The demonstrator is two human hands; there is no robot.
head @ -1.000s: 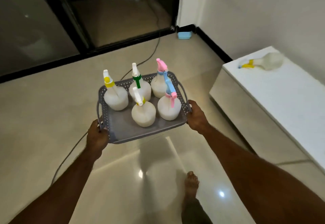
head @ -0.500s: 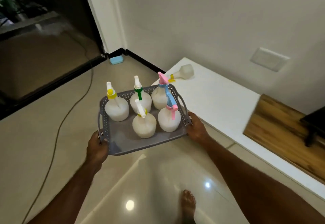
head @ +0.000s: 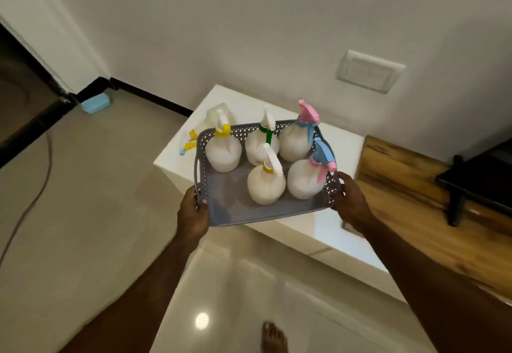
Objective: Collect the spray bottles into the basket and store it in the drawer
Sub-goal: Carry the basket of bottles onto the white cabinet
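Observation:
I hold a grey perforated basket (head: 230, 208) in the air above the near edge of a low white cabinet (head: 343, 147). My left hand (head: 192, 214) grips its left near corner and my right hand (head: 352, 203) grips its right side. Several white spray bottles stand upright inside: one with a yellow collar (head: 223, 153), one with a green collar (head: 260, 147), one with a pink nozzle (head: 296, 142), one with a blue and pink trigger (head: 304, 181), and a front one (head: 266, 186). Another spray bottle (head: 206, 121) lies on its side on the cabinet, partly hidden behind the basket.
The cabinet continues right as a wooden top (head: 415, 200) bearing a black stand (head: 460, 203). A wall plate (head: 370, 71) sits on the white wall. A blue box (head: 95, 103) lies in the floor corner. A cable (head: 33, 200) runs across the glossy floor. My bare foot (head: 273, 339) shows below.
I have turned right and stepped toward the white cabinet with the basket in both hands. The basket now hangs over the cabinet's edge, in front of the lying bottle.

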